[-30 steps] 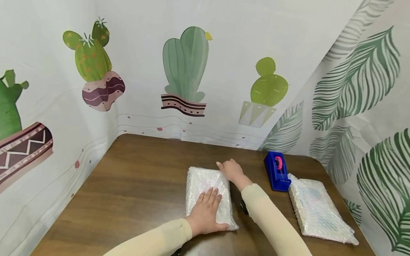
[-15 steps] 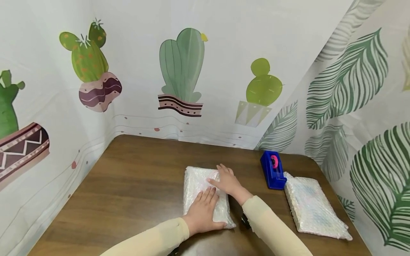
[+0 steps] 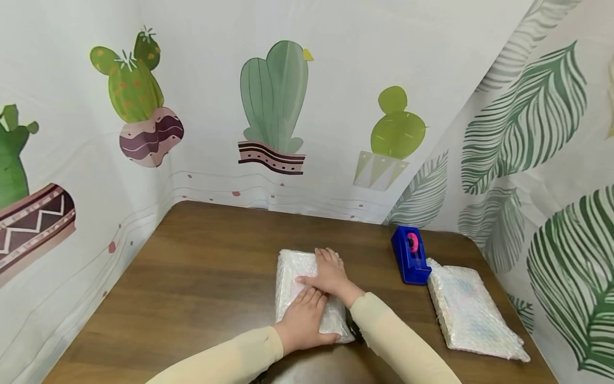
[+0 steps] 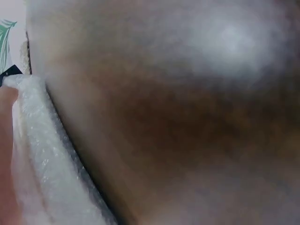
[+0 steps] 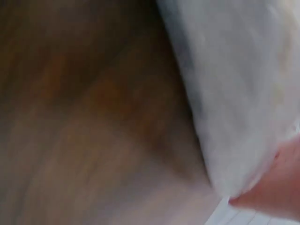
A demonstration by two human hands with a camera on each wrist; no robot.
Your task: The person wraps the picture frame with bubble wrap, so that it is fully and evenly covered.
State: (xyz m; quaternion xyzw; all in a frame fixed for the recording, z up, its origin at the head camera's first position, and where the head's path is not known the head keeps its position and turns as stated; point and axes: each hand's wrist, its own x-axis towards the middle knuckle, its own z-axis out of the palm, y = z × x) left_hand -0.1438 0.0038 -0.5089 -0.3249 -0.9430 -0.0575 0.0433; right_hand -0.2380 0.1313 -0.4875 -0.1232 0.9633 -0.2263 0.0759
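A flat package in bubble wrap (image 3: pixel 293 266) lies on the brown table, its near right corner of wrap sticking out. My left hand (image 3: pixel 303 320) rests on its near half with fingers straight and thumb spread toward that corner. On the far right part of the package lies my right hand (image 3: pixel 330 272), fingers extended forward and thumb reaching left just above the left fingertips. The left wrist view catches the side of the bubble-wrapped package (image 4: pixel 56 159) and a strip of the left hand (image 4: pixel 6 154). In the blurred right wrist view, the package (image 5: pixel 239 93) stands beside part of the right hand (image 5: pixel 272 192).
A blue tape dispenser (image 3: pixel 411 261) with a pink roll stands right of the hands. Beside it, near the table's right edge, lies a second bubble-wrapped package (image 3: pixel 472 314). A printed cloth with cacti and leaves (image 3: pixel 336 106) hangs behind the table (image 3: pixel 201 266).
My right hand has moved from the package's far right corner leftward and nearer onto its top, close to the left hand. The left hand stays in place on the package.
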